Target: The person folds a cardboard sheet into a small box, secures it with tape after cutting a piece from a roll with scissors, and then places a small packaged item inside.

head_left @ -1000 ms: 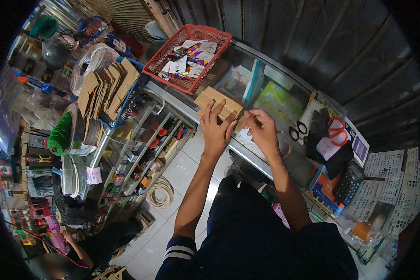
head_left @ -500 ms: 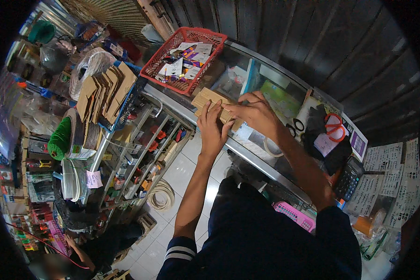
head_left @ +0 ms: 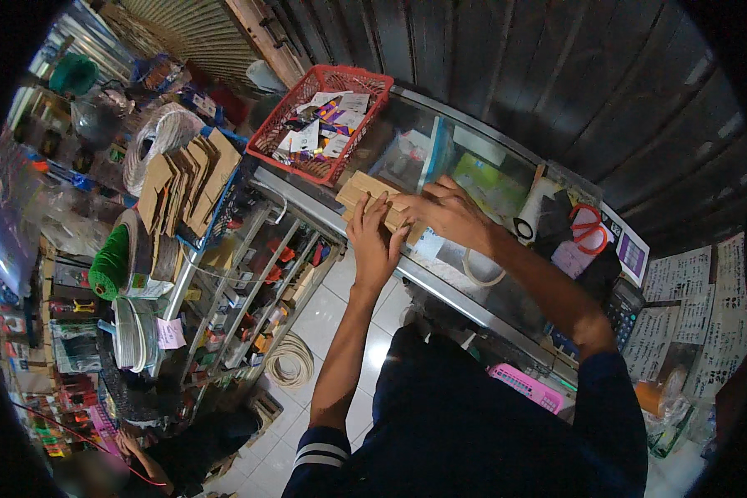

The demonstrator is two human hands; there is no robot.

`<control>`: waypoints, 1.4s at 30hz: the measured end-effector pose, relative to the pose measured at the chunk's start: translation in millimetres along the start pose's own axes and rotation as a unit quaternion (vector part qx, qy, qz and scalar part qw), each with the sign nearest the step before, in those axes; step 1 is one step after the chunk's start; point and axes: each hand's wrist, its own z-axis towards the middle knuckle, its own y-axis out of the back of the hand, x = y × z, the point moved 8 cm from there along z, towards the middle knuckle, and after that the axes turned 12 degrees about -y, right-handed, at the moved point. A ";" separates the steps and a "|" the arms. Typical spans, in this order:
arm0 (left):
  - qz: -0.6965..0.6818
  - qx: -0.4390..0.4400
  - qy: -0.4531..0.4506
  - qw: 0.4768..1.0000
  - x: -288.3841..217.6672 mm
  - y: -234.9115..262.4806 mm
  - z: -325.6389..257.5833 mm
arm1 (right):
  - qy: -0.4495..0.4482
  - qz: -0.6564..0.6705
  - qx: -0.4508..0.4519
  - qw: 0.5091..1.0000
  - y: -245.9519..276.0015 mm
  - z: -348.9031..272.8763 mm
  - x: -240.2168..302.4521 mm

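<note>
**Both hands close in on a stack of small cardboard boxes on a glass shop counter**

Seen from above, a person in a dark top stands at a glass-topped display counter point(head_left: 440, 249) in a crowded shop. A small stack of flat brown cardboard boxes point(head_left: 365, 193) lies on the glass, near the counter's left end and just beside a red wire basket point(head_left: 307, 166) full of packaged goods.

The left hand point(head_left: 375, 245) lies flat against the near side of the stack, fingers stretched and pressed to the cardboard, gripping nothing. The right hand point(head_left: 448, 214) comes across from the right, its fingers curled loosely over the far edge of the same stack. It touches the boxes, but how firm a hold it has cannot be told.

Half a second ago the right hand sat partly over the left one on top of the boxes. Now the two hands lie side by side, each on its own part of the stack. A full second ago the right hand was raised clear of the boxes, fingertips pinched together. The stack itself has kept its place.

Red-handled scissors point(head_left: 589, 232) rest further right on the counter. Brown paper bags point(head_left: 187, 187) stand in a rack to the left.
</note>
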 end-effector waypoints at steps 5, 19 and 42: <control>0.002 -0.011 -0.009 1.000 6.4 -1.5 -7.3 | -0.012 -0.010 0.036 0.999 12.2 6.7 6.1; -0.004 -0.006 -0.020 1.000 2.4 -2.8 -2.9 | -0.037 0.038 0.055 0.997 -12.9 -3.8 -8.3; 0.006 -0.013 -0.028 1.000 5.5 -1.0 -7.5 | -0.051 -0.023 0.131 0.990 5.7 2.2 12.9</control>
